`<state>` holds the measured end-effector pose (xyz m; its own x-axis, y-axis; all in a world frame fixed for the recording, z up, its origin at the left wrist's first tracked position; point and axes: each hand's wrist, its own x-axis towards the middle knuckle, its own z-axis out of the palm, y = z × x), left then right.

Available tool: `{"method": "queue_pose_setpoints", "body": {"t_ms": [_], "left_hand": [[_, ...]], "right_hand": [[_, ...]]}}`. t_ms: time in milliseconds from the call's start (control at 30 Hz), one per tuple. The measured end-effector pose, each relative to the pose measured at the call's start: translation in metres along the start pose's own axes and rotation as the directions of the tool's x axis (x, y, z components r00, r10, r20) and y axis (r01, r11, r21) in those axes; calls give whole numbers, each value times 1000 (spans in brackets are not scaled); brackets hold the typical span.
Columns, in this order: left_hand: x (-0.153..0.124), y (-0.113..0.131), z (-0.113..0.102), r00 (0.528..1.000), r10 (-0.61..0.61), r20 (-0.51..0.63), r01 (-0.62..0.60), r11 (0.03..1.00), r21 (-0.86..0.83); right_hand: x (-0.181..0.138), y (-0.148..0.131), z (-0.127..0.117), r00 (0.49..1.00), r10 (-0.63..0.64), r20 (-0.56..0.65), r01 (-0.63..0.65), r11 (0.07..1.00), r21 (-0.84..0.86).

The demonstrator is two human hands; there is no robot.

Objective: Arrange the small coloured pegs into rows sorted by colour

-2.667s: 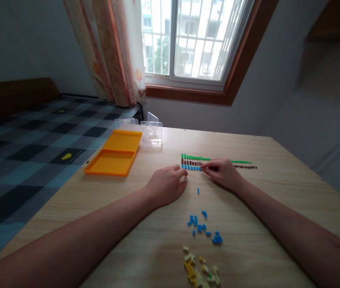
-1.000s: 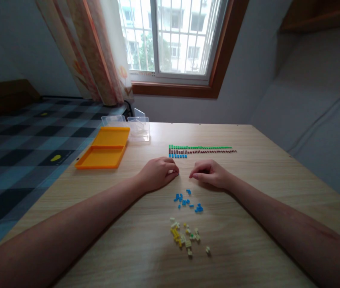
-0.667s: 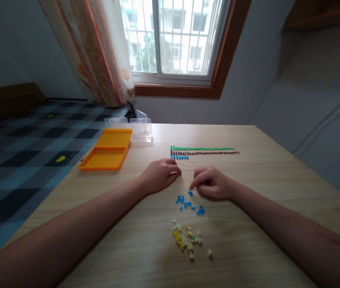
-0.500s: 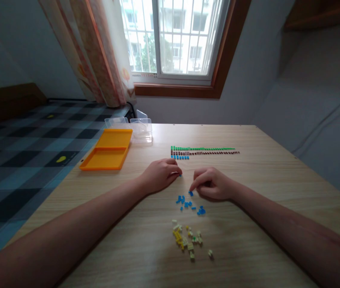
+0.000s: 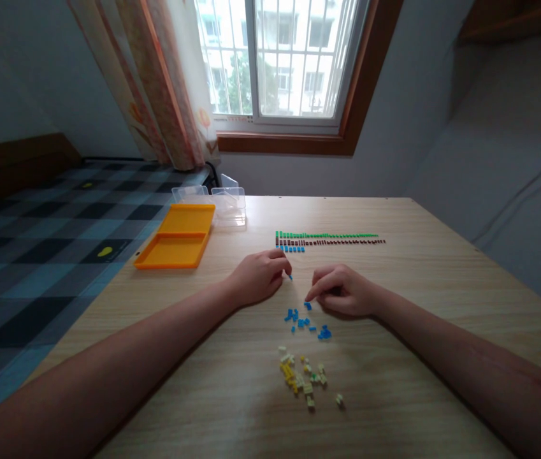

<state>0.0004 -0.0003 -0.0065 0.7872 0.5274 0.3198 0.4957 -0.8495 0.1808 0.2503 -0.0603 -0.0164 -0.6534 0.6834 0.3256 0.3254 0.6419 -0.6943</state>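
Note:
My left hand [image 5: 258, 278] rests curled on the wooden table [image 5: 442, 280], its fingertips touching a single small blue brick [image 5: 290, 276]. My right hand [image 5: 341, 292] is curled too, thumb and forefinger pinched at a blue brick [image 5: 307, 305] at the top of a loose blue pile [image 5: 306, 320]. Nearer me lies a scatter of yellow and cream bricks [image 5: 304, 377]. Beyond the hands run a green row [image 5: 327, 235], a brown row [image 5: 332, 241] and a short blue row [image 5: 292, 248].
An open orange case [image 5: 177, 236] lies at the table's left side, with clear plastic boxes [image 5: 225, 203] behind it. A checked bed cover [image 5: 36, 248] lies left of the table. A window and a curtain stand at the back wall.
Both hands have drawn back from the rows towards me. My right hand has come down to the loose blue pile and pinched at its top brick. My left hand stays by the single blue brick.

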Motion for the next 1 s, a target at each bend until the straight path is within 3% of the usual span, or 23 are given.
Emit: {"method": "queue_pose_setpoints", "body": {"t_ms": [367, 1000], "left_hand": [[1, 1, 0, 995, -69, -79, 71, 997, 31], [1, 1, 0, 995, -74, -70, 76, 996, 38]], "right_hand": [[-1, 2, 3, 1000, -19, 6, 19, 999, -28], [0, 0, 4, 999, 28, 23, -25, 993, -118]]}}
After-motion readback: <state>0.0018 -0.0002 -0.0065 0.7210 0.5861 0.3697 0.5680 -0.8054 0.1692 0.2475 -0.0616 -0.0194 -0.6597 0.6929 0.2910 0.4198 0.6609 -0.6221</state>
